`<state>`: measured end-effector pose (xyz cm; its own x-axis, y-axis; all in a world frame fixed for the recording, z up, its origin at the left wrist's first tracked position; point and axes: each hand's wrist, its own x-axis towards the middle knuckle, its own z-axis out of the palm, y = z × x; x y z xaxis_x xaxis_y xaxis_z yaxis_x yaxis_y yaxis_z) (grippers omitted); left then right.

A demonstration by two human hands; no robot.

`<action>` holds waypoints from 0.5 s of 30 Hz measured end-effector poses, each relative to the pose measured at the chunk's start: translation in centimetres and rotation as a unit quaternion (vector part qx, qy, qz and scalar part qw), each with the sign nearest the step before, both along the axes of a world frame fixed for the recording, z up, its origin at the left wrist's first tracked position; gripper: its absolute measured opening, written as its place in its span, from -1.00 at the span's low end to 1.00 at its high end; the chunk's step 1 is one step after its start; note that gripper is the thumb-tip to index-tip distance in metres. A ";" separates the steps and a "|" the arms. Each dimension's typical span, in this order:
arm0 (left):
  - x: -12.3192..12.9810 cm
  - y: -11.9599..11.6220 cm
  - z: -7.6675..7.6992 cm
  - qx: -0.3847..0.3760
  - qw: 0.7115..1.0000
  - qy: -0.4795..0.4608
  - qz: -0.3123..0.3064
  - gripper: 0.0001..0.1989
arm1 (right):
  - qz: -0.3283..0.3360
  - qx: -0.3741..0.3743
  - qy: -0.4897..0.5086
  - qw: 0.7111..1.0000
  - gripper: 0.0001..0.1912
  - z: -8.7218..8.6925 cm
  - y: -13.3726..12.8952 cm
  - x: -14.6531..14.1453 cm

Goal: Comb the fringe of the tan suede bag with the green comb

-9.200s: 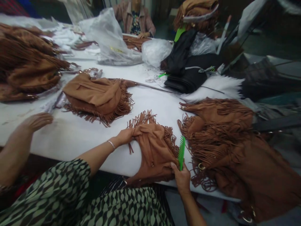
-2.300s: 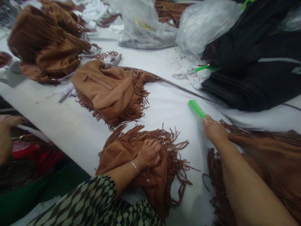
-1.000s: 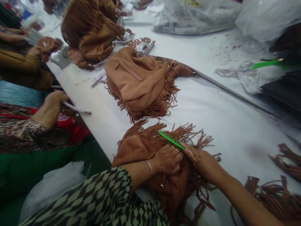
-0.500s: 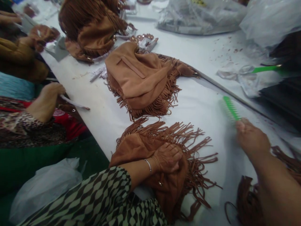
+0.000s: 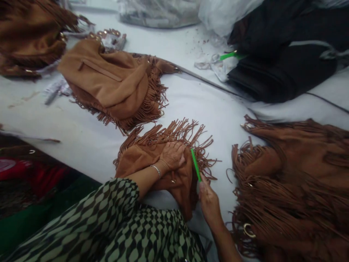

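A brown suede bag with long fringe (image 5: 152, 156) lies on the white table in front of me. My left hand (image 5: 173, 155) presses down on the bag's body, its fingers curled against the suede. In my right hand (image 5: 209, 202) is a green comb (image 5: 195, 165), seen edge-on. The comb is at the fringe along the bag's right side; its teeth are hidden from this angle. A small gold-coloured metal fitting shows on the bag below my left hand.
A lighter tan fringed bag (image 5: 109, 83) lies beyond. More brown fringed bags (image 5: 294, 182) are piled at the right, and another (image 5: 27, 36) sits far left. Black material (image 5: 272, 72) and a plastic bag (image 5: 160, 12) are at the back. A dark seam (image 5: 207, 80) crosses the white table (image 5: 196, 109).
My right hand has brought the green comb from the table's right side to the bag's fringe. My left hand stays on the bag. The view has turned right, showing the piled bags.
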<state>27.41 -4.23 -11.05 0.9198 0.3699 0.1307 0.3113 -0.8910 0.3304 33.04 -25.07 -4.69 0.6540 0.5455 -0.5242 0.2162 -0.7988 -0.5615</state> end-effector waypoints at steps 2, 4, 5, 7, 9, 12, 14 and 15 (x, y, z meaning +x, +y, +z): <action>0.0 -0.1 0.0 0.008 1.000 -0.001 0.003 -0.65 | 0.024 -0.018 -0.012 0.999 -0.35 -0.5 0.2 -1.0; -0.1 -0.1 -0.1 0.015 1.000 -0.001 0.000 -0.65 | 0.047 -0.074 -0.045 0.995 -0.37 -1.0 0.9 -0.2; -0.2 -0.2 -0.2 0.019 1.000 0.000 -0.002 -0.65 | 0.057 -0.107 -0.065 0.991 -0.38 -1.1 1.3 0.7; -0.3 -0.2 -0.3 0.028 1.000 0.004 -0.006 -0.66 | 0.074 -0.150 -0.102 0.981 -0.38 -1.4 2.0 2.9; -0.3 -0.2 -0.4 0.033 0.999 0.004 -0.006 -0.68 | 0.089 -0.154 -0.126 0.976 -0.38 -1.8 2.4 5.2; -0.3 -0.2 -0.3 0.037 0.999 0.000 -0.007 -0.69 | 0.099 -0.152 -0.148 0.972 -0.40 -2.4 2.8 8.8; -0.2 -0.2 -0.3 0.041 0.999 -0.001 -0.010 -0.68 | 0.076 -0.151 -0.165 0.972 -0.42 -2.7 3.3 11.8; -0.2 -0.2 -0.3 0.041 0.999 0.000 -0.012 -0.68 | 0.064 -0.147 -0.172 0.972 -0.42 -2.8 3.7 13.6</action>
